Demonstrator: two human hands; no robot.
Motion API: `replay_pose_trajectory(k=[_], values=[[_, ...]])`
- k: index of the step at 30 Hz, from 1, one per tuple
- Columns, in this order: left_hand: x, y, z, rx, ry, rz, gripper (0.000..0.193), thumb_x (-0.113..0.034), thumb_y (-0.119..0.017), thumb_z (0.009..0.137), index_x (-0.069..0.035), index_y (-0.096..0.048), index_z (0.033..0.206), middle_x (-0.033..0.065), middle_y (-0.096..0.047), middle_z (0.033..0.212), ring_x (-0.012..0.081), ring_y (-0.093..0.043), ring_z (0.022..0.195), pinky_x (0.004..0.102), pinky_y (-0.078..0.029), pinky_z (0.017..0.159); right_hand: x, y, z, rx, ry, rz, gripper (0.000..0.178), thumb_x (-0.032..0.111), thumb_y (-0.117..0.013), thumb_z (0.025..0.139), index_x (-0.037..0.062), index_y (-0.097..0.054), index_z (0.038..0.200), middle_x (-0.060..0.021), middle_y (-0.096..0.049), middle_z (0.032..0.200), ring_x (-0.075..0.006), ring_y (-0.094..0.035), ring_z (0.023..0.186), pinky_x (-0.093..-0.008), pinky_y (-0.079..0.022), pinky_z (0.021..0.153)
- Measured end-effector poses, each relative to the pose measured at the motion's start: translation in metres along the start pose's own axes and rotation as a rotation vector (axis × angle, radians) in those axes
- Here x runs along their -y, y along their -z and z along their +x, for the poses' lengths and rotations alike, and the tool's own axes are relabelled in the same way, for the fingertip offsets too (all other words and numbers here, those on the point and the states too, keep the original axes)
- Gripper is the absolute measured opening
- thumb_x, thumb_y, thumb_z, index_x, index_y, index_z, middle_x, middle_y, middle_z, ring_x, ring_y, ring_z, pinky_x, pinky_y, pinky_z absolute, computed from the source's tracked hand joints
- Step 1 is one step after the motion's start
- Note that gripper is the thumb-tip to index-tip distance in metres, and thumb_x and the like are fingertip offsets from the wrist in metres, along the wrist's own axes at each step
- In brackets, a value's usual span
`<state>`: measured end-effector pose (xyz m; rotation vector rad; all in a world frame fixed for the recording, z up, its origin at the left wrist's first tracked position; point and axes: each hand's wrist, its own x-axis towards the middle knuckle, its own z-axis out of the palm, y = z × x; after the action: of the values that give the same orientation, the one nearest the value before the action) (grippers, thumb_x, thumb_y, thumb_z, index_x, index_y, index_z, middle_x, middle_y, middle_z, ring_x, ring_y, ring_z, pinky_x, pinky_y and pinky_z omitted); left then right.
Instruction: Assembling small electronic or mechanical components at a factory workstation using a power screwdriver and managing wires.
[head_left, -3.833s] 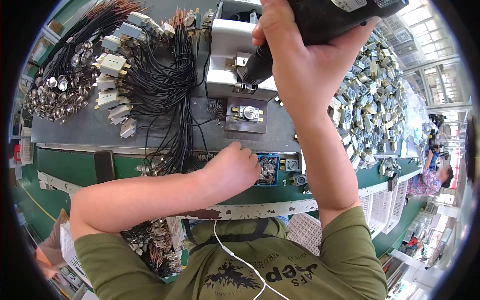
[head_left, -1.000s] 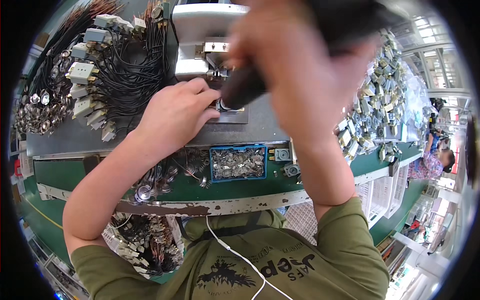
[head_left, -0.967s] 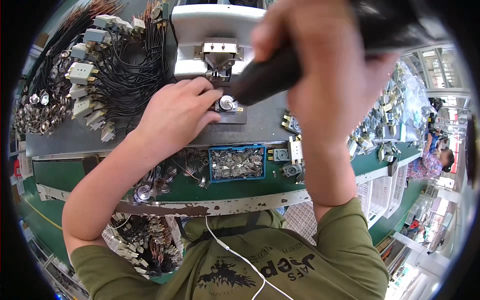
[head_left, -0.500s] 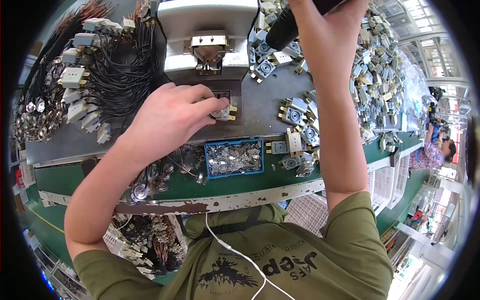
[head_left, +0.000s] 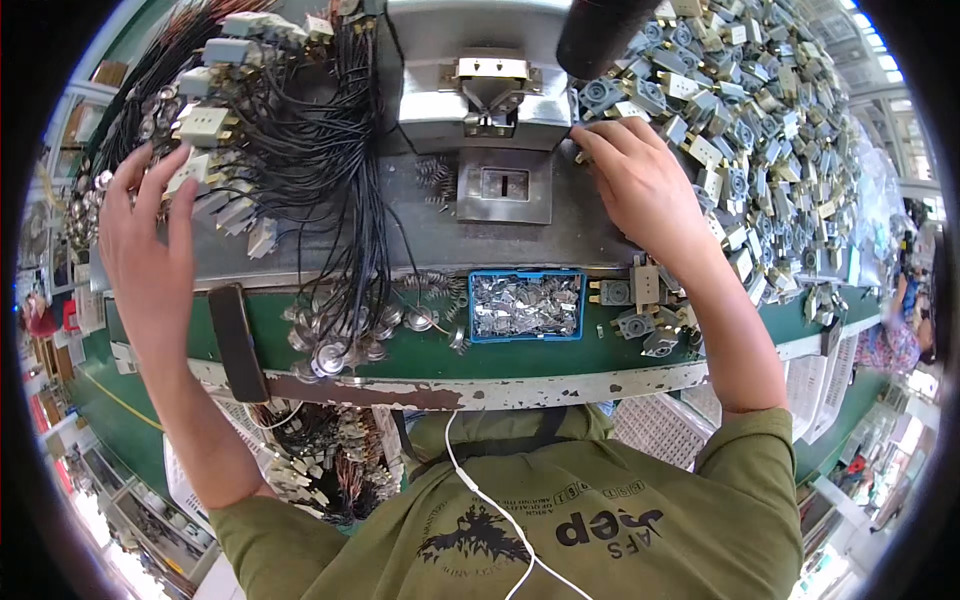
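Note:
My left hand [head_left: 150, 245] is at the left, open with fingers apart, its fingertips over or beside the wired grey-and-white plug blocks [head_left: 205, 125]. Whether it touches one is unclear. My right hand [head_left: 645, 190] is beside the right side of the metal press [head_left: 420, 105], back upward and fingers curled together. A small brass-coloured bit shows by its fingertips; the rest of what they hold is hidden. Between the hands lies the press's square steel fixture [head_left: 505, 207] with a slot in its middle and no block on it. The press's dark lever handle [head_left: 605, 35] hangs above my right hand.
A large pile of grey blocks with brass tabs [head_left: 790, 150] covers the right side. Black wires [head_left: 350, 150] spread at left. A blue tray [head_left: 527, 340] of small metal pieces sits at the front, with a black phone [head_left: 238, 340] and round metal parts [head_left: 330, 355] left of it.
My right hand has come down from the lever handle to the press's right side. My left hand has left the fixture and moved left, opening; the block with brass tabs is gone from the fixture.

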<state>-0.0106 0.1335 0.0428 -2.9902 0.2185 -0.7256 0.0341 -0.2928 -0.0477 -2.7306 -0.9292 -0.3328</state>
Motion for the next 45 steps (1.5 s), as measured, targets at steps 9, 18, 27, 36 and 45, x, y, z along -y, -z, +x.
replay_pose_trajectory(k=[9, 18, 27, 36, 45], values=[[-0.119, -0.056, 0.019, 0.382, -0.642, -0.286, 0.011, -0.008, -0.072, 0.078, -0.008, -0.069, 0.088, 0.0032, -0.070, 0.088, 0.0242, -0.065, 0.093, 0.0376, -0.050, 0.085, -0.002, 0.016, -0.008, 0.096, -0.109, 0.091, 0.062, -0.003, -0.073, 0.082, 0.0119, -0.061, 0.141, -0.0101, -0.071, 0.118, -0.0322, -0.062, 0.113, -0.0433, -0.051, 0.098], [-0.135, -0.070, 0.014, 0.342, -0.570, -0.269, 0.010, -0.005, -0.070, 0.079, -0.008, -0.064, 0.087, 0.0071, -0.068, 0.087, 0.0254, -0.064, 0.089, 0.0399, -0.051, 0.081, 0.035, 0.051, -0.015, -0.112, -0.099, 0.224, 0.074, -0.004, -0.080, 0.078, 0.0106, -0.056, 0.147, -0.0092, -0.073, 0.119, -0.0289, -0.068, 0.107, -0.0391, -0.053, 0.092], [-0.103, -0.034, 0.028, 0.311, -0.321, -0.742, 0.017, -0.009, -0.070, 0.092, -0.004, -0.067, 0.108, 0.0114, -0.065, 0.094, 0.0318, -0.065, 0.089, 0.0403, -0.052, 0.079, 0.060, 0.018, -0.004, -0.126, 0.048, 0.333, 0.059, 0.003, -0.084, 0.077, 0.0099, -0.064, 0.132, -0.0104, -0.074, 0.115, -0.0295, -0.070, 0.097, -0.0397, -0.057, 0.084], [-0.086, -0.034, 0.021, 0.282, -0.238, -0.799, 0.021, -0.008, -0.069, 0.096, -0.005, -0.069, 0.117, 0.0041, -0.063, 0.092, 0.0129, -0.056, 0.079, 0.0265, -0.044, 0.068, 0.061, -0.015, 0.008, -0.140, 0.042, 0.199, 0.031, 0.011, -0.081, 0.083, 0.0082, -0.073, 0.113, -0.0094, -0.075, 0.113, -0.0297, -0.069, 0.096, -0.0409, -0.057, 0.084], [-0.075, -0.024, 0.015, 0.364, -0.279, -0.770, 0.022, -0.007, -0.067, 0.096, -0.006, -0.069, 0.118, 0.0055, -0.066, 0.095, 0.0163, -0.059, 0.080, 0.0289, -0.046, 0.069, 0.074, -0.014, 0.002, -0.175, 0.049, 0.029, 0.042, 0.005, -0.076, 0.085, 0.0140, -0.072, 0.125, -0.0095, -0.073, 0.120, -0.0338, -0.063, 0.111, -0.0437, -0.054, 0.094]])
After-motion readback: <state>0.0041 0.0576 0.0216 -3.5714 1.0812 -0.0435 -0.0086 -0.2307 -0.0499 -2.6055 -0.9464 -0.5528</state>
